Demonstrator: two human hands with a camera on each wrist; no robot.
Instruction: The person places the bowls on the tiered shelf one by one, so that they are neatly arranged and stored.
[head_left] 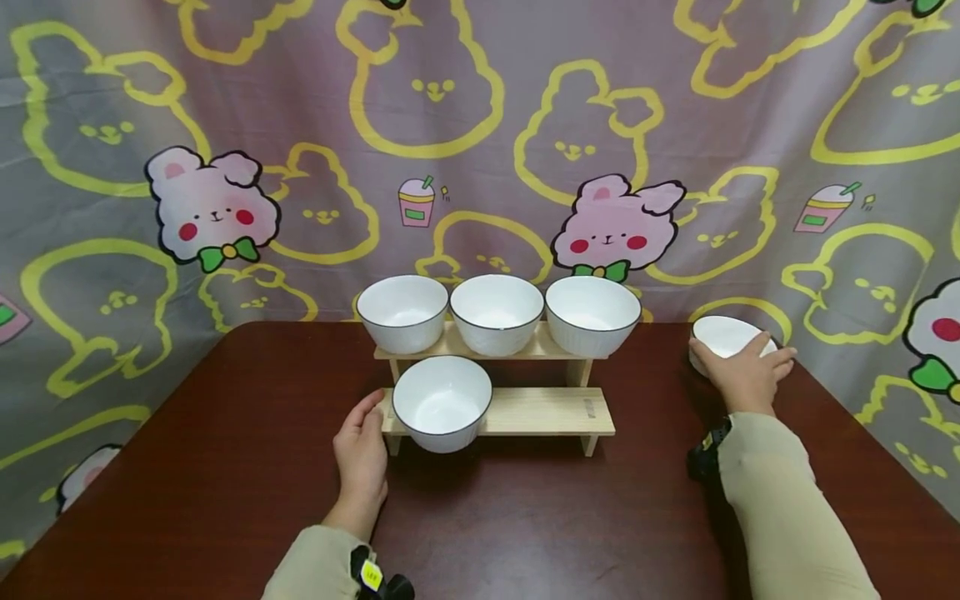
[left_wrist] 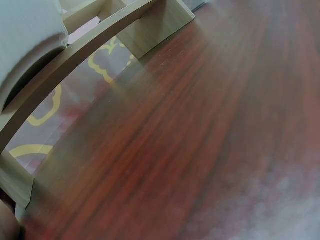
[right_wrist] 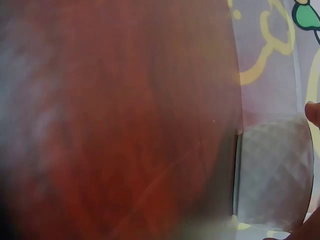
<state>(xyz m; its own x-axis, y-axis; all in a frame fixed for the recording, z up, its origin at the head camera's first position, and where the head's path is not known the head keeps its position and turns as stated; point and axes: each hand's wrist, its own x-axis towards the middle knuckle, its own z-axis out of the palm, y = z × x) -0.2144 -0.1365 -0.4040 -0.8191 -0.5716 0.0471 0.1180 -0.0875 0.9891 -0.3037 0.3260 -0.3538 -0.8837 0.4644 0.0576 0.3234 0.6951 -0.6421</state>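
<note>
At the table's far right, my right hand [head_left: 748,379] grips a white bowl [head_left: 723,336] with a dark rim, thumb and fingers spread across it. The same bowl [right_wrist: 275,172] appears from the side in the right wrist view; I cannot tell whether its base touches the table. My left hand [head_left: 362,458] touches the left end of a two-step wooden rack [head_left: 536,412], its fingertips partly hidden there. Just right of that hand, a white bowl [head_left: 442,404] sits on the lower step. The upper step carries a row of bowls: left [head_left: 402,314], middle [head_left: 497,314] and right [head_left: 592,314].
The rack stands on a dark red-brown table [head_left: 225,467], near its back edge. Directly behind hangs a patterned curtain [head_left: 465,183] with yellow outlines and cartoon rabbits. The lower step shows bare wood right of its bowl.
</note>
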